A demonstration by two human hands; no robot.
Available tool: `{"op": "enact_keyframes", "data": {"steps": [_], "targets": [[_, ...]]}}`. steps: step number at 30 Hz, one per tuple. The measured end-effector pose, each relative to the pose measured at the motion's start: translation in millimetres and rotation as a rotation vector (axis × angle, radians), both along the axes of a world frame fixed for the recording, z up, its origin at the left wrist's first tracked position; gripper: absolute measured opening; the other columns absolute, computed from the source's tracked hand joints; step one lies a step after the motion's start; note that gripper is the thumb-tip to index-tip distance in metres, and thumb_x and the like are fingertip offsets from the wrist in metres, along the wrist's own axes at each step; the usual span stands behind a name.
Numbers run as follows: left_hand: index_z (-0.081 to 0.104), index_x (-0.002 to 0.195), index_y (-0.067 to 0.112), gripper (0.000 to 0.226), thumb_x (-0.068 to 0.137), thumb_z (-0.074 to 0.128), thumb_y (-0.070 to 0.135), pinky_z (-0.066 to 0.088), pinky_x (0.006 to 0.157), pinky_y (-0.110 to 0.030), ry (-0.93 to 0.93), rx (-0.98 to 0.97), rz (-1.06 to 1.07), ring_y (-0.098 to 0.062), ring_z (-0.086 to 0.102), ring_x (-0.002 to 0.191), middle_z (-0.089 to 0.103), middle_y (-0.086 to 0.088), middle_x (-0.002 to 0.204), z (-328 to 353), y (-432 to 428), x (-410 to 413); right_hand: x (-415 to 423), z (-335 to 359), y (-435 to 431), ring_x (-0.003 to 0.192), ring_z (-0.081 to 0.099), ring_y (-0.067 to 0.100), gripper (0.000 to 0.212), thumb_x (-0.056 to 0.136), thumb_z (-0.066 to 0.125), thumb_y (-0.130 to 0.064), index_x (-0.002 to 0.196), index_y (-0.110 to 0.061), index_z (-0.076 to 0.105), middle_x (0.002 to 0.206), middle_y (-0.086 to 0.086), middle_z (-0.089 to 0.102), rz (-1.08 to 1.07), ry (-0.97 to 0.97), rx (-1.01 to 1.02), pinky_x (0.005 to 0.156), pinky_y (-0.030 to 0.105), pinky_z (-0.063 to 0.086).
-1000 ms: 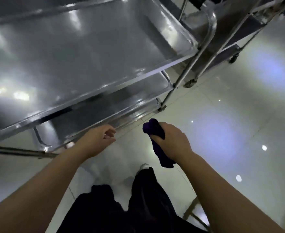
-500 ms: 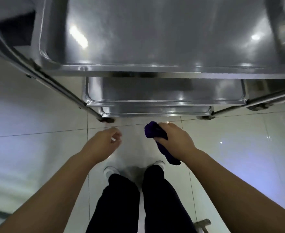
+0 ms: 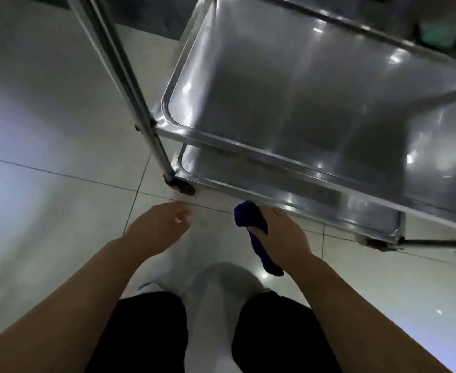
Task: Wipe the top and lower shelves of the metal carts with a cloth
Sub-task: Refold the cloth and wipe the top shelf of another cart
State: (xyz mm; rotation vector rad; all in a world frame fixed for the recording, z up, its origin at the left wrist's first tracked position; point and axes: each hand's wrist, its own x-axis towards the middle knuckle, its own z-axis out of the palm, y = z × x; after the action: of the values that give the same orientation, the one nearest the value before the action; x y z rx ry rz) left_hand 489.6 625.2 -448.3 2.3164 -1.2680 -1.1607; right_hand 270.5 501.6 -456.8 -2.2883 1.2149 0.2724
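Note:
A metal cart fills the upper right, with its shiny top shelf (image 3: 315, 84) above a lower shelf (image 3: 275, 181) whose front strip shows underneath. My right hand (image 3: 283, 235) grips a dark purple cloth (image 3: 251, 219) just in front of the lower shelf's front rim; the cloth's tail hangs below my wrist. My left hand (image 3: 159, 227) hangs empty over the floor with fingers loosely curled, left of the cloth and in front of the cart's left leg (image 3: 151, 125).
Glossy pale floor tiles (image 3: 46, 157) spread to the left and below. My dark trouser legs (image 3: 146, 332) stand at the bottom. A second slanted metal rail (image 3: 95, 36) runs beside the cart leg. A castor (image 3: 186, 188) sits at the cart's near left corner.
The view has swung left, so the cart now sits to the right and at an angle. Both hands keep their pose; the right hand with the cloth is nearer the lower shelf's rim.

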Motion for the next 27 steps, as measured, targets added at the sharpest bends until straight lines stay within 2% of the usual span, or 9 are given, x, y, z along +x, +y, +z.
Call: {"op": "enact_keyframes", "data": {"steps": [3,8,13,17,20,22,23,25,27], "targets": [[0.058,0.111,0.024,0.021,0.09,0.055,0.03,0.047,0.08,-0.029,-0.054,-0.025,0.004,-0.013,0.058,0.092,0.062,0.005,0.106,-49,-10,4,6,-48,-15,0.102,0.057,0.022,0.042,0.094,0.049,-0.042,0.134,-0.028,0.043,0.12,0.001,0.053,0.022,-0.013,-0.04,0.083,0.035,0.046],[0.06,0.111,0.022,0.024,0.088,0.059,0.029,0.051,0.083,-0.036,-0.163,-0.148,0.025,-0.018,0.06,0.093,0.064,0.002,0.107,-122,-28,25,26,-124,-43,0.108,0.055,0.026,0.043,0.096,0.047,-0.04,0.136,-0.025,0.043,0.124,0.004,0.053,0.078,-0.056,-0.103,0.087,0.035,0.044],[0.06,0.101,0.016,0.018,0.089,0.057,0.029,0.05,0.081,-0.041,-0.334,-0.254,0.018,-0.022,0.059,0.09,0.064,-0.005,0.1,-164,-40,57,59,-165,-72,0.108,0.052,0.03,0.044,0.097,0.047,-0.036,0.138,-0.021,0.042,0.121,0.01,0.052,0.105,-0.128,-0.188,0.091,0.041,0.043],[0.059,0.102,0.02,0.026,0.088,0.054,0.041,0.047,0.071,-0.033,-0.418,-0.244,0.165,-0.02,0.058,0.087,0.064,-0.003,0.1,-174,-40,78,87,-178,-87,0.098,0.054,0.03,0.039,0.096,0.048,-0.031,0.133,-0.02,0.045,0.115,0.01,0.051,0.073,-0.135,-0.469,0.073,0.034,0.041],[0.05,0.119,0.017,0.046,0.086,0.054,0.05,0.044,0.068,-0.03,-0.477,-0.223,0.291,-0.021,0.058,0.085,0.064,-0.007,0.105,-188,-40,90,115,-190,-93,0.097,0.054,0.032,0.041,0.095,0.05,-0.03,0.134,-0.019,0.043,0.117,0.012,0.049,-0.035,-0.157,-0.586,0.068,0.033,0.034],[0.038,0.131,0.015,0.062,0.084,0.056,0.051,0.046,0.071,-0.033,-0.514,-0.261,0.307,-0.025,0.06,0.091,0.062,-0.011,0.112,-201,-43,98,135,-208,-91,0.104,0.052,0.033,0.051,0.094,0.053,-0.033,0.14,-0.019,0.036,0.124,0.013,0.046,-0.029,-0.189,-0.501,0.074,0.035,0.039],[0.031,0.135,0.015,0.069,0.083,0.058,0.051,0.048,0.075,-0.036,-0.507,-0.306,0.315,-0.027,0.06,0.096,0.06,-0.013,0.117,-206,-46,102,145,-220,-88,0.112,0.049,0.034,0.058,0.093,0.053,-0.038,0.143,-0.019,0.032,0.13,0.015,0.044,0.018,-0.194,-0.397,0.082,0.037,0.042],[0.022,0.14,0.02,0.076,0.081,0.061,0.05,0.05,0.082,-0.041,-0.456,-0.424,0.339,-0.029,0.059,0.103,0.055,-0.014,0.124,-213,-53,107,157,-245,-80,0.128,0.036,0.033,0.068,0.092,0.048,-0.051,0.148,-0.02,0.024,0.144,0.016,0.033,0.174,-0.1,-0.224,0.1,0.041,0.037],[0.021,0.139,0.025,0.075,0.081,0.062,0.046,0.05,0.084,-0.042,-0.379,-0.533,0.358,-0.029,0.058,0.106,0.052,-0.012,0.128,-219,-60,106,158,-261,-81,0.129,0.031,0.032,0.068,0.09,0.042,-0.061,0.146,-0.026,0.027,0.144,0.015,0.032,0.296,0.007,-0.346,0.103,0.042,0.033]]}}
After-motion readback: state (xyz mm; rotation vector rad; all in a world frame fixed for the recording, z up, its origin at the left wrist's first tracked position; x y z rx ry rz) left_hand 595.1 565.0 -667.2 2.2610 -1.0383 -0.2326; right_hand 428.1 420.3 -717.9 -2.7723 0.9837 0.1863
